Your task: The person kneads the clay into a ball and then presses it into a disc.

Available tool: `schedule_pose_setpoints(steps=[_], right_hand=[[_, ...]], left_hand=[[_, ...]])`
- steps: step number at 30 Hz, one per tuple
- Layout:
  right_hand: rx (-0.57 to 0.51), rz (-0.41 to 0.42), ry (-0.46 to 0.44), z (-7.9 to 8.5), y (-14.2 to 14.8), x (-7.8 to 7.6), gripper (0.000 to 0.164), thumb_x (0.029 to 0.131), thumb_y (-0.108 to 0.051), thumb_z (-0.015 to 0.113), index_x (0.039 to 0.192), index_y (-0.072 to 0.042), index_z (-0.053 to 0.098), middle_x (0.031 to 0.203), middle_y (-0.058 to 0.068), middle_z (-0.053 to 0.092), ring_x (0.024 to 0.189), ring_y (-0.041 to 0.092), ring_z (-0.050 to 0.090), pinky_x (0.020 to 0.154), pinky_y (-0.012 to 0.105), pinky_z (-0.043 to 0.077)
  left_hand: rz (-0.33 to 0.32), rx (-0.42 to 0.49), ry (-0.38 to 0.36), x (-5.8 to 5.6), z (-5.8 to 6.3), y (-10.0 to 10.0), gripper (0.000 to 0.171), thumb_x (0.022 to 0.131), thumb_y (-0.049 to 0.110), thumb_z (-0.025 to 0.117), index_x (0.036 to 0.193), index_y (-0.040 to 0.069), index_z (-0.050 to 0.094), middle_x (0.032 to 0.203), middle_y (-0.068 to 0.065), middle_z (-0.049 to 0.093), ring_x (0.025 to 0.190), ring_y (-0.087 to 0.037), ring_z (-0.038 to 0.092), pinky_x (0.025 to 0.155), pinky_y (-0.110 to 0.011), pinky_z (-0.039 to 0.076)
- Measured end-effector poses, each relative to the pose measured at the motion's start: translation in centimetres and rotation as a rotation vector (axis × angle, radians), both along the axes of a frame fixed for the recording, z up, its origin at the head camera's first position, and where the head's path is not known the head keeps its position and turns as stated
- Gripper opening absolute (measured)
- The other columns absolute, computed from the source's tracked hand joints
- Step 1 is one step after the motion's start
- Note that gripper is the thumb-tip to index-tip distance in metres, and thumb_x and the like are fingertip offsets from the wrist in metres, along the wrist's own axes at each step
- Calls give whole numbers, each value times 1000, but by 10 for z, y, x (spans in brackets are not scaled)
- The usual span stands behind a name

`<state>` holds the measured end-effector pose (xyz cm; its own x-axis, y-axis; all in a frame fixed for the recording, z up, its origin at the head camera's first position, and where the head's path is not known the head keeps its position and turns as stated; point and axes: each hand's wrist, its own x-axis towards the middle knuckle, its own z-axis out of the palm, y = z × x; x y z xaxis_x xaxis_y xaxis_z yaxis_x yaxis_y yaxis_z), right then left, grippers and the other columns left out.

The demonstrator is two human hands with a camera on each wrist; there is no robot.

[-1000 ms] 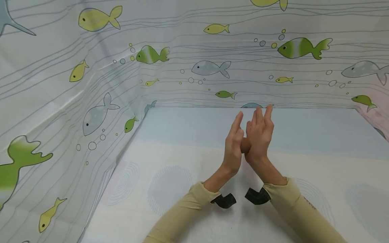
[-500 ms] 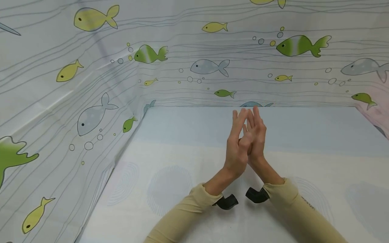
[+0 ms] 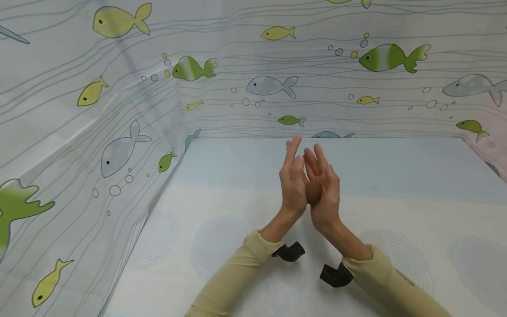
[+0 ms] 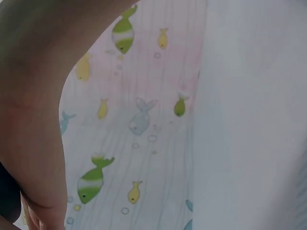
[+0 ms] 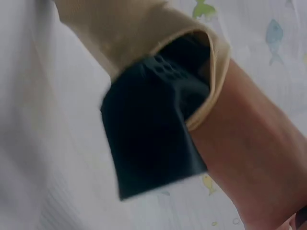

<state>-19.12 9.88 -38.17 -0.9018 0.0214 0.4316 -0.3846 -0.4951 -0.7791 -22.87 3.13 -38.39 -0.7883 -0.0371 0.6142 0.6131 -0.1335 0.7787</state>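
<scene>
A small brown lump [image 3: 313, 192], roundish like a ball of clay, sits between the two palms in the head view. My left hand [image 3: 293, 182] stands upright with fairly straight fingers, its palm against the lump's left side. On the other side my right hand [image 3: 325, 193] is tilted, its palm towards the lump and fingers extended. Part of the lump is hidden by the hands. The left wrist view shows mostly a bare forearm [image 4: 36, 110]; the right wrist view shows a forearm [image 5: 254, 139] and a beige sleeve [image 5: 115, 28].
Black curved pieces stick out from the left cuff [image 3: 291, 252] and the right cuff [image 3: 336, 275]. Below the hands lies a white and pale blue tabletop [image 3: 237, 193]. A fish-patterned sheet [image 3: 225, 48] hangs behind and along the left.
The hands keep rubbing against each other with the brown lump between them. Both have shifted left, the right hand has dropped lower, and the lump shows more plainly than half a second ago.
</scene>
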Motion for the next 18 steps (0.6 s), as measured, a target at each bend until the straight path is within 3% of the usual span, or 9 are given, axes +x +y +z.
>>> schedule_pose_setpoints(steps=[6, 12, 18], right_hand=[[27, 19, -46, 3, -3, 13, 64, 104, -47, 24, 160, -17, 16, 163, 8, 25, 151, 23, 21, 122, 43, 15], [31, 87, -79, 10, -5, 28, 63, 104, -46, 19, 161, -19, 10, 165, 4, 17, 152, 24, 13, 122, 49, 12], [-9, 156, -144, 26, -4, 41, 64, 103, -48, 14, 161, -21, 8, 165, -1, 13, 152, 21, 10, 121, 52, 10]], left_hand=[[68, 22, 18, -10, 10, -8, 56, 101, 33, 34, 149, 5, 43, 156, -3, 39, 150, -11, 19, 121, -38, 19], [83, 27, 48, -19, 18, -17, 57, 102, 32, 32, 149, 3, 42, 156, -3, 39, 150, -11, 19, 122, -35, 18], [74, -27, 68, -17, 19, -22, 63, 100, 40, 28, 152, 6, 39, 158, -1, 36, 151, -12, 14, 122, -39, 16]])
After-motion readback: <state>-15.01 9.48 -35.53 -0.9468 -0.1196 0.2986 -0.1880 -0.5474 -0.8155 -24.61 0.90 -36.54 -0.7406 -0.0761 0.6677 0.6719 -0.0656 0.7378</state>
